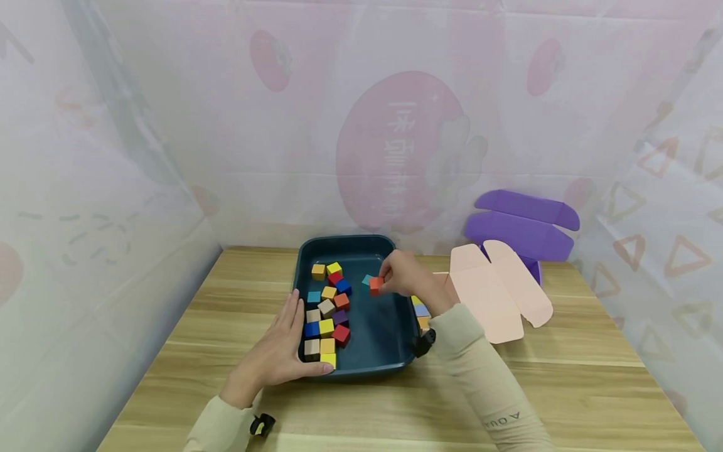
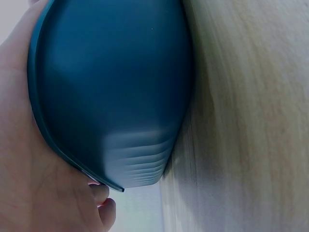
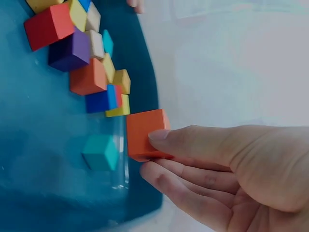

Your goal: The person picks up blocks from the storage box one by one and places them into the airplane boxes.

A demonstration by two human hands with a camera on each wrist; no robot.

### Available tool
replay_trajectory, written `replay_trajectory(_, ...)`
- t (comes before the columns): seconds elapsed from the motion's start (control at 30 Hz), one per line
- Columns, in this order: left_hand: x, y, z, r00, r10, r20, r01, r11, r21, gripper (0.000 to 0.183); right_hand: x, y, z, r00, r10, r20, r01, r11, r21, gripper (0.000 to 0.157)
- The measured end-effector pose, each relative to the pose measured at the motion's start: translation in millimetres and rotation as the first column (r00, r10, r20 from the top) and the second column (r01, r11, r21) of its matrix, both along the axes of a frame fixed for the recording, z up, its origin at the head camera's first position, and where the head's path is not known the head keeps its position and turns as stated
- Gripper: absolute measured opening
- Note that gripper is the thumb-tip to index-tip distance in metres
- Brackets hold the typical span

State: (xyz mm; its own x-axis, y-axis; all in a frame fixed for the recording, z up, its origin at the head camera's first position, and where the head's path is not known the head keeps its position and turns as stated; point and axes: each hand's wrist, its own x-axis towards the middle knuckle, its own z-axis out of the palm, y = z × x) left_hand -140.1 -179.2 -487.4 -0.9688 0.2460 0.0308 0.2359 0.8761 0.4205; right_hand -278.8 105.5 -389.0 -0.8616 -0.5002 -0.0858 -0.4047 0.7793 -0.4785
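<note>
My right hand point(image 1: 404, 274) pinches an orange cube point(image 1: 375, 286) between thumb and fingers above the right half of a dark teal tray point(image 1: 369, 351). In the right wrist view the thumb lies across the face of that orange cube point(image 3: 146, 134). A teal cube point(image 3: 100, 152) sits in the tray just past it. At the tray's near left corner rests my left hand point(image 1: 278, 345), fingers fairly straight along the left rim and thumb along the front one. Several coloured cubes point(image 1: 327, 328) are grouped along the tray's left side. The left wrist view shows the tray's outer wall point(image 2: 116, 87).
Right of the tray stands an unfolded pale pink box point(image 1: 480, 289), partly behind my right forearm. More coloured cubes point(image 1: 421, 310) show between it and the tray. An open purple box point(image 1: 519, 232) is behind it. A printed curtain point(image 1: 282, 157) borders the wooden table point(image 1: 203, 326).
</note>
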Motion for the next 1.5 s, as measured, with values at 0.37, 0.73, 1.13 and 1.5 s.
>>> replay_trajectory(0.37,-0.7,0.3,0.1,1.000,-0.002,0.009,0.002,1.000,0.004,0.146,11.3,49.4,18.3,0.999,-0.031,0.016,0.032,0.997,-0.069,0.020)
replay_trajectory(0.73,0.8,-1.8,1.0,1.000,-0.004,0.001,0.004,1.000,-0.002,0.146,13.6,92.9,10.0,0.997,-0.072,-0.002,0.072,0.997,-0.040,0.017)
replay_trajectory(1.13,1.1,-4.0,-0.2,1.000,0.007,0.007,-0.007,1.000,-0.012,0.146,10.6,110.8,-22.2,0.991,-0.127,0.048,0.128,0.992,-0.011,0.017)
replay_trajectory(1.5,1.2,-3.3,1.0,1.000,0.007,0.010,-0.007,1.000,-0.016,0.146,11.6,109.6,-44.6,0.966,-0.220,0.137,0.223,0.975,-0.006,0.024)
